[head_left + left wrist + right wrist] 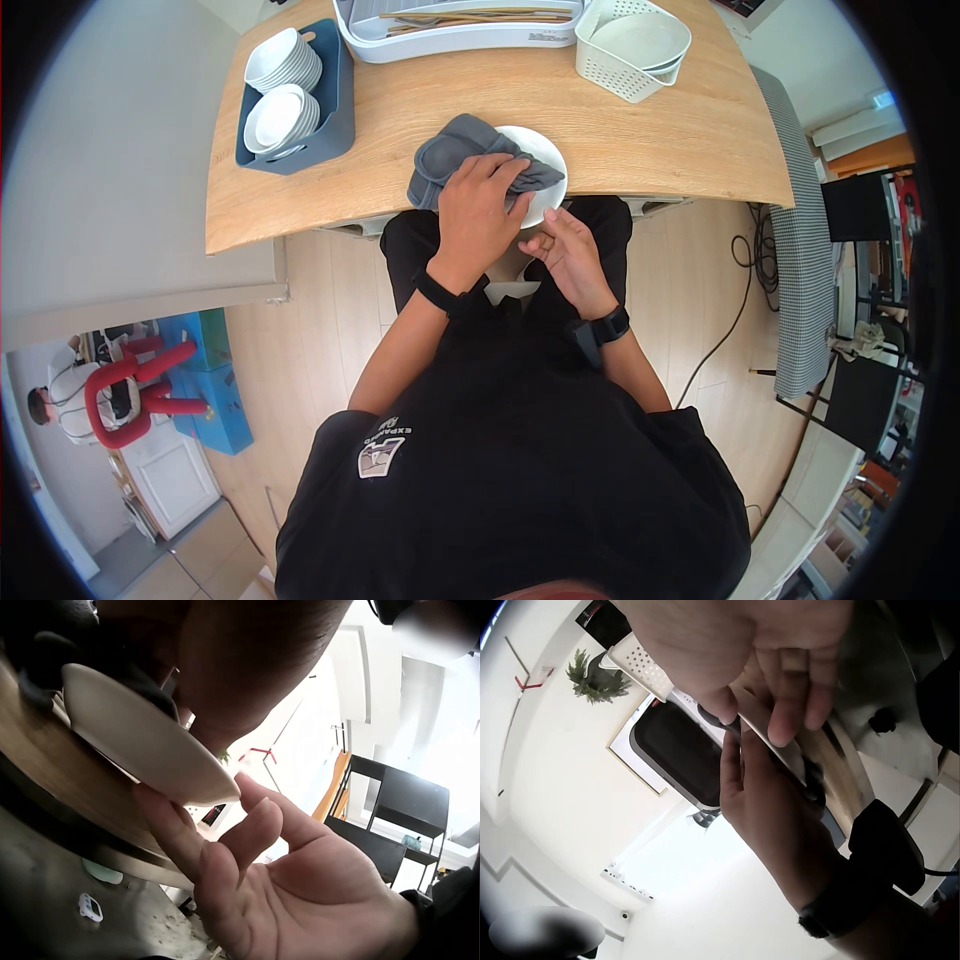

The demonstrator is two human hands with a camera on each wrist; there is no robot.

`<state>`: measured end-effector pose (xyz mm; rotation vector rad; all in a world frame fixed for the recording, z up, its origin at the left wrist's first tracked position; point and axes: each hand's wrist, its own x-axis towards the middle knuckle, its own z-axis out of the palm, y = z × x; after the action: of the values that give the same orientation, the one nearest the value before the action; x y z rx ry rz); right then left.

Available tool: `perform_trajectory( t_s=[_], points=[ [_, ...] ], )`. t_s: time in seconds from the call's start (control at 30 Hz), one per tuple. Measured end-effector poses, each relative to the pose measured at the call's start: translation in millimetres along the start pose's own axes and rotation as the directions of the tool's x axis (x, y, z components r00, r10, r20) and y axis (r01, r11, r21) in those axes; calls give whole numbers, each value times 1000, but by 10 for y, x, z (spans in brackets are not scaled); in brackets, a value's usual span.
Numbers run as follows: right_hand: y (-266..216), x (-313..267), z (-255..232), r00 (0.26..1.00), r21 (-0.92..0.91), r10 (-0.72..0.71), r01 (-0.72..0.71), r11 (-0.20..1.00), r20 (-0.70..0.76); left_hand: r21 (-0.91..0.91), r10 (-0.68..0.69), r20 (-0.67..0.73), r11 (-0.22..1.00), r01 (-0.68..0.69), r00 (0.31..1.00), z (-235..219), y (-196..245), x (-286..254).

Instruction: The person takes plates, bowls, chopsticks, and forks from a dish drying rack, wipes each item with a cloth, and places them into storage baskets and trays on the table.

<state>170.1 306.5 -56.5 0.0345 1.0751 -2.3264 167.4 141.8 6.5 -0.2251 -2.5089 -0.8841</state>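
Observation:
At the front edge of the wooden table, a white plate [551, 152] juts toward the person's lap. A bunched grey cloth [455, 150] covers its left side and spreads onto the tabletop. The left hand [478, 212] lies over the cloth, fingers bent around it against the plate. Palm up, the right hand [578, 262] pinches the plate's near right rim. The left wrist view shows the plate's pale underside [142, 746], with the right thumb at the rim and a fingertip beneath. Much of the cloth is in shadow there.
Back left on the table [400, 115] stands a blue-grey bin [338, 130] with stacked white bowls [280, 118]. A white tray [460, 42] with chopsticks sits at the back. Back right is a perforated white basket [608, 78] holding plates [640, 40]. A cable [735, 325] trails on the floor.

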Motion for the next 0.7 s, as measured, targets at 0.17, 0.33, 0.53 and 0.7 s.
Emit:
perform_trajectory(
  t_s=[0.17, 0.33, 0.53, 0.7],
  points=[
    [-124, -19, 98, 998, -78, -54, 52, 996, -14, -47, -14, 36, 999, 16, 999, -113, 35, 13],
    [-361, -246, 64, 998, -402, -44, 60, 914, 48, -124, -32, 63, 992, 40, 998, -139, 81, -4],
    [-301, -407, 125, 992, -429, -6, 61, 901, 129, -230, -49, 47, 971, 58, 998, -124, 214, 11],
    [-114, -412, 49, 997, -201, -24, 39, 979, 76, -252, -3, 97, 967, 27, 995, -91, 407, -72]
  ],
)
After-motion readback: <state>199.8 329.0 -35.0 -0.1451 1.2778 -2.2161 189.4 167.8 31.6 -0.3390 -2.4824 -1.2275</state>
